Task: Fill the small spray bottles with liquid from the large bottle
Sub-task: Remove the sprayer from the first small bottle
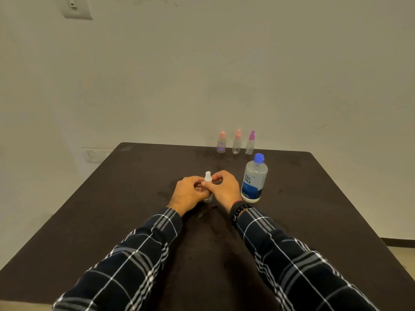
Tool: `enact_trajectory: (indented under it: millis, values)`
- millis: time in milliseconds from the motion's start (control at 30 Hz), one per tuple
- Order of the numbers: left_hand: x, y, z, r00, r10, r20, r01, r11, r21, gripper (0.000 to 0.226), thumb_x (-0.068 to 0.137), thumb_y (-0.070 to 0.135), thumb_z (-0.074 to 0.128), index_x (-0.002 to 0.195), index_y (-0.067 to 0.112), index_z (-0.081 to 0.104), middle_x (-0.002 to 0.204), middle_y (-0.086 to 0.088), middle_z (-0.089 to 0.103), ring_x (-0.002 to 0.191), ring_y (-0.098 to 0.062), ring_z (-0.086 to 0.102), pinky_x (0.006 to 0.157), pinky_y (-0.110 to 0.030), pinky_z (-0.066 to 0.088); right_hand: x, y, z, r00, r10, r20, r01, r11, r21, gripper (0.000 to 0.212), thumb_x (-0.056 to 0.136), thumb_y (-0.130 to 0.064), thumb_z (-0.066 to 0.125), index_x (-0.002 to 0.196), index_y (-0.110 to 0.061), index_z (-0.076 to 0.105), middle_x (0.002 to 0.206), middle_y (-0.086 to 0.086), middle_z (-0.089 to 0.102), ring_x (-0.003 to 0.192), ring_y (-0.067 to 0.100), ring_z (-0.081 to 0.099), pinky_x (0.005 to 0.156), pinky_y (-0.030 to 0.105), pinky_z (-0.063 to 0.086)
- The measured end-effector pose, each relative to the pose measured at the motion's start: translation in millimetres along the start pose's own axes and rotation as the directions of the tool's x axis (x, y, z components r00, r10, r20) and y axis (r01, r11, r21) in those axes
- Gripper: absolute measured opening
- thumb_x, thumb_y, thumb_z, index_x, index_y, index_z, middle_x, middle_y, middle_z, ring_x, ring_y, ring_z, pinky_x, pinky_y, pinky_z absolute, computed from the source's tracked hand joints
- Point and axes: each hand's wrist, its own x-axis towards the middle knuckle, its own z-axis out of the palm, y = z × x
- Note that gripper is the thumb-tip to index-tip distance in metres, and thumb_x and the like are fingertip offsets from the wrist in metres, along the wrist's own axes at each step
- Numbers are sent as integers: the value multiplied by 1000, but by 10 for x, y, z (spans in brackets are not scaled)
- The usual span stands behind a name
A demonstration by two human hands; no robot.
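Plaid sleeves (134,254) nearest. Left hand (189,191) and right hand (224,187) both grasping white-capped spray bottle (208,177), upright on surface (112,221). Large bottle (254,178) just right; three small bottles (237,144) far.

A plain cream wall (202,75), white switch plate (76,7) at upper left, backs a dark brown matte table (89,221) below.

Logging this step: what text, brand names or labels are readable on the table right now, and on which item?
"re" over "nu": on the white label of the large bottle.
Small print on that label's blue band: too blurred to read.
Purple mark on the left pink-capped spray bottle: blurred, unreadable.
On the held white-capped spray bottle: no print shows.
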Motion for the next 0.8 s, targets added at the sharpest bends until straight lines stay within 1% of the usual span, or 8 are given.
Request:
enact_trajectory:
  millis: [100,200,267,367,467,567,700,800]
  values:
    - [5,-6,-1,1000,1,-3,-1,1000,-19,31,86,15,78,116,16,73,94,6,75,85,-3,71,84,-17,57,-10,21,-54,997,-52,60,50,998,31,25,88,-20,75,112,-17,68,108,-3,67,98,9,62,88,25,53]
    - [9,-4,11,1000,-6,-3,5,999,-32,32,85,16,80,116,16,73,97,6,76,87,-2,72,86,-20,58,-39,50,-139,977,-75,201,59,995,84,39,95,-17,65,134,-19,60,125,-2,64,110,8,58,103,31,48]
    - [0,8,10,1000,-5,1,5,1000,-18,34,84,13,80,116,16,72,97,8,74,86,1,69,79,-13,55,-26,87,-134,968,-70,240,57,997,59,53,93,-22,69,142,-24,51,129,-2,61,115,11,56,102,30,47]
    - [4,-1,10,1000,-7,5,7,1000,-9,36,84,11,79,118,17,71,96,8,73,86,1,68,79,-14,56,0,99,-80,990,-10,144,1,998,60,59,82,-33,81,132,-24,51,110,-1,65,105,14,63,89,27,52]
    - [0,-8,7,1000,-7,2,7,1000,6,33,85,16,78,117,19,71,98,5,75,90,-5,71,90,-26,58,4,45,-55,999,15,45,-17,999,49,42,79,-31,83,110,-20,57,98,-1,66,91,11,63,73,20,49]
    - [6,-9,11,1000,-4,-2,4,1000,0,30,85,18,79,114,17,72,96,5,76,88,-4,71,84,-19,57,22,50,-45,999,-28,36,27,1000,16,23,85,-28,78,101,-21,63,95,-3,68,89,13,66,77,26,55]
    - [-1,22,10,1000,-26,8,26,999,-41,32,84,18,82,114,15,73,97,4,77,88,-5,73,85,-20,58,21,100,-107,982,-61,178,54,998,43,31,96,-21,63,127,-24,62,118,0,68,106,14,65,97,39,55]
    - [-9,39,7,999,-39,6,39,999,1,34,85,14,79,117,16,71,102,4,75,91,-6,70,84,-19,55,-19,102,-107,969,-46,244,48,999,-3,51,92,-28,69,140,-25,50,124,0,62,113,15,59,96,33,51]
